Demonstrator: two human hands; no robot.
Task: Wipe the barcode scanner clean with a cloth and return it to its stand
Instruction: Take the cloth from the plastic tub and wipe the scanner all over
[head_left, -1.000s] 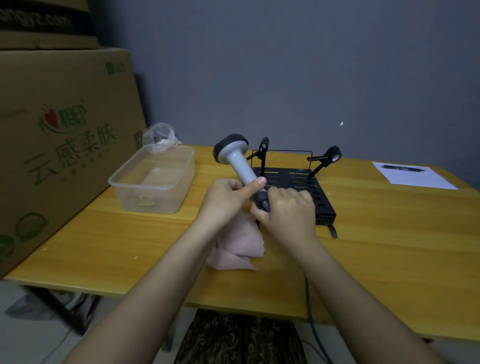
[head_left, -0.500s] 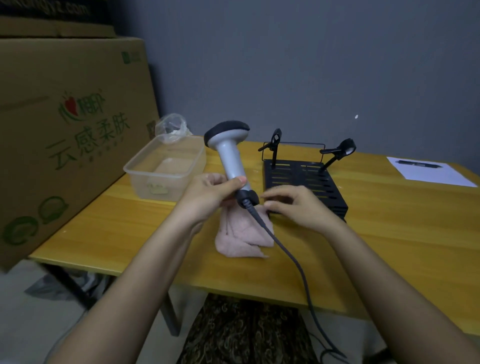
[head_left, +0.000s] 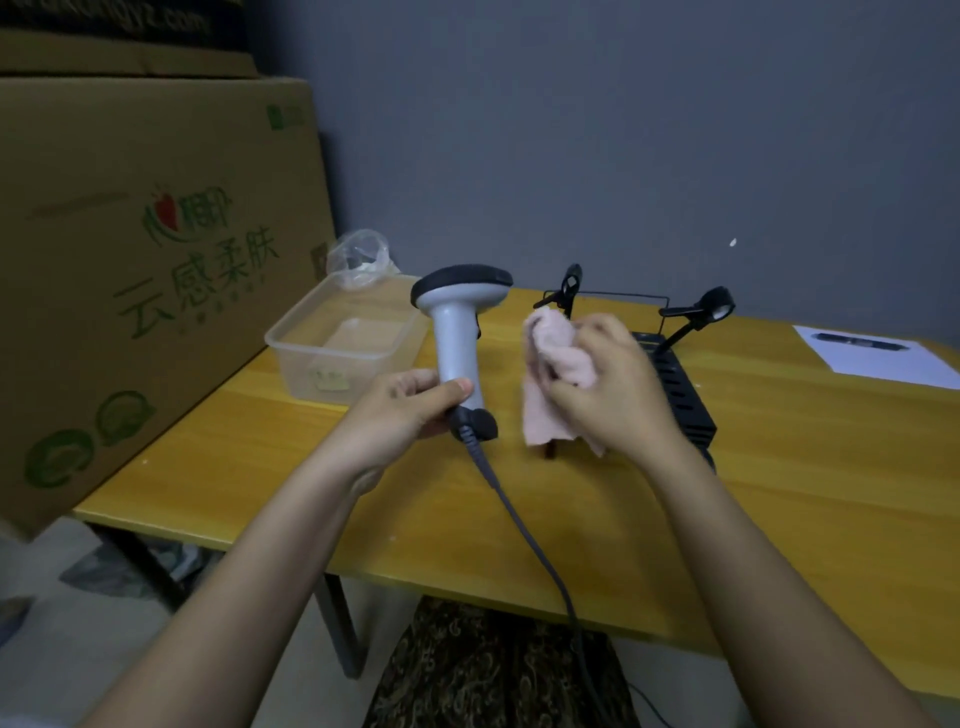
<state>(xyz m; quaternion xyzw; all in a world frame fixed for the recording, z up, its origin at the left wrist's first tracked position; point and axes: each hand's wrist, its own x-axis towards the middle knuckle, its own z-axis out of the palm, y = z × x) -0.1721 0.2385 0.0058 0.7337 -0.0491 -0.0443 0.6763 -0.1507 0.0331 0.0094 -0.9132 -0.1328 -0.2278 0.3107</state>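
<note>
1. The barcode scanner (head_left: 457, 332) is held upright above the bench (head_left: 779, 467), gripped at its handle by the left hand (head_left: 400, 415).
2. The cloth (head_left: 556, 374), right of the scanner, is bunched in the clenched right hand (head_left: 613, 384).
3. A clear tub (head_left: 343, 338), left of the scanner, has a pale sheet lying inside.

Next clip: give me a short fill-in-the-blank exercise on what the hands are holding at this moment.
1. The left hand grips the barcode scanner by its ____.
2. The right hand holds a pink ____.
3. The cloth and the scanner are ____ touching.
4. The plastic container sits on the ____ of the scanner.

Missing words: handle; cloth; not; left
</note>
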